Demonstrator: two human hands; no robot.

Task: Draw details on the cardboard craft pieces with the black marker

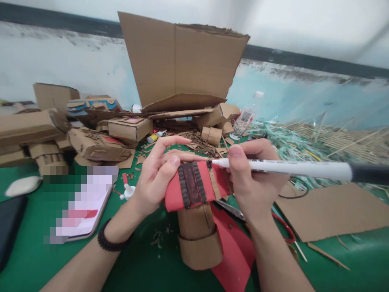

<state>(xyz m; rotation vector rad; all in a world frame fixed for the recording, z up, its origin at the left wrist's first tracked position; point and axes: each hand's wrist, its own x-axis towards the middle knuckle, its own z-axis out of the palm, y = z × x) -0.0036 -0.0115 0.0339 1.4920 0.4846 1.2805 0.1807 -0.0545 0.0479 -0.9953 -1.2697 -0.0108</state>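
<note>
My left hand [158, 174] grips the left end of a cardboard model [174, 192] wrapped in red paper, its thumb on the top face and fingers behind. Dark corrugated strips and a dark panel cross that face; farther right runs a bare brown strip [214, 182]. Below the red part hangs a rounded cardboard piece [199, 239]. In my right hand [253, 182] is a white marker [298, 169], held nearly level with its black end to the right. The marker's tip meets the top of the brown strip, where a black mark shows.
Scissors [287, 229] with red handles and red paper [234, 251] lie under the model. At left are a phone [91, 219] and a white mouse-shaped object [23, 186]. Cardboard models [97, 146], a plastic bottle [244, 119] and an upright cardboard sheet [185, 61] stand behind; flat cardboard [337, 211] lies right.
</note>
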